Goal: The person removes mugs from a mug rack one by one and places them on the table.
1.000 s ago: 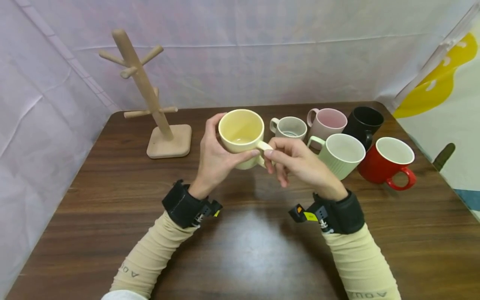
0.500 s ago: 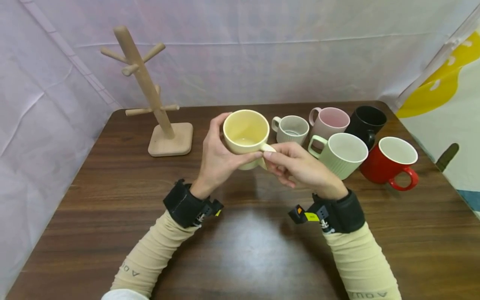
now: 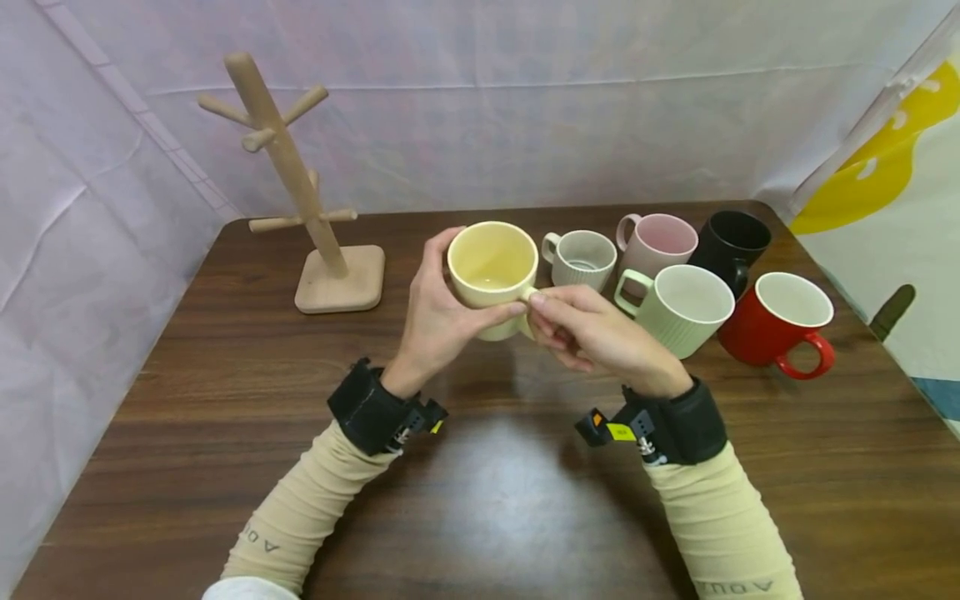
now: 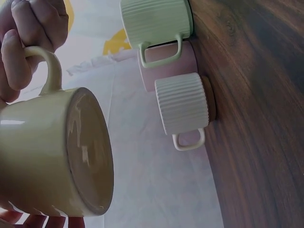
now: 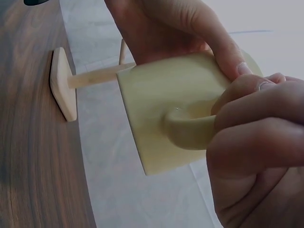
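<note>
A pale yellow mug (image 3: 491, 262) is held up above the table between both hands. My left hand (image 3: 438, 312) grips its body from the left, thumb across the front. From the right, my right hand (image 3: 592, 321) pinches the mug's handle between thumb and fingers. In the left wrist view the yellow mug (image 4: 38, 152) shows its underside, lifted off the wood. The right wrist view has the mug's handle (image 5: 190, 130) under the curled fingers of my right hand (image 5: 266, 137), and the thumb of my left hand (image 5: 228, 52) along the mug's side.
A wooden mug tree (image 3: 288, 158) with bare pegs stands at the back left of the table (image 3: 225, 400). At the right are a small grey-white mug (image 3: 581, 258), a pink mug (image 3: 660, 242), a black mug (image 3: 731, 242), a light green mug (image 3: 686, 308) and a red mug (image 3: 772, 321).
The yellow mug and both hands have shifted slightly to the right in the head view. My right hand's fingers have closed further around the handle. The other mugs stay put.
</note>
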